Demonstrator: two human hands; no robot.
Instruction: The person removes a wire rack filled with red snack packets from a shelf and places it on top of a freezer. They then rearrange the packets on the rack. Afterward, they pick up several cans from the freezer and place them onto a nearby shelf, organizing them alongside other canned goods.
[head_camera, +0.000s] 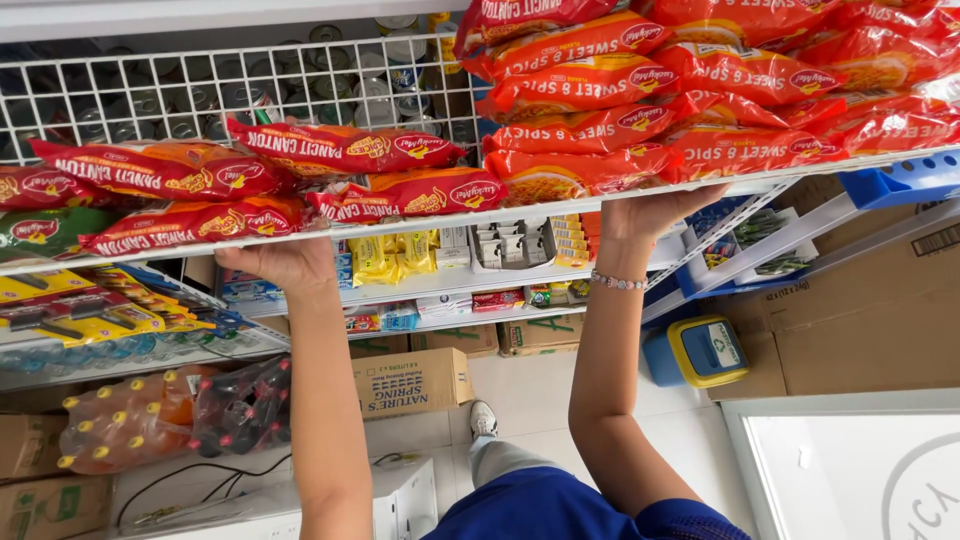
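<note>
**Both hands up under the noodle shelf**

I'm looking down from the head camera at both arms raised to a white shelf loaded with noodle packs. My left hand is at the shelf's front edge, just below the smaller pile of red packs; its fingers go up behind the edge, so I cannot tell whether it is grasping a pack or only touching the shelf. My right hand reaches up under the taller stack of orange-red packs on the right; its fingertips are hidden by the shelf edge too, so again I cannot tell if it is clenched or released. A beaded bracelet sits on that wrist.

The packs lie flat in overlapping layers, the right stack well higher than the left. Behind the left pile a white wire grille fences off rows of cans. A green pack lies at the far left of the shelf.

Lower shelves carry small yellow packets. On the floor I see shrink-wrapped bottles, a cardboard box and a blue bin with a yellow lid. One white shoe shows below.
</note>
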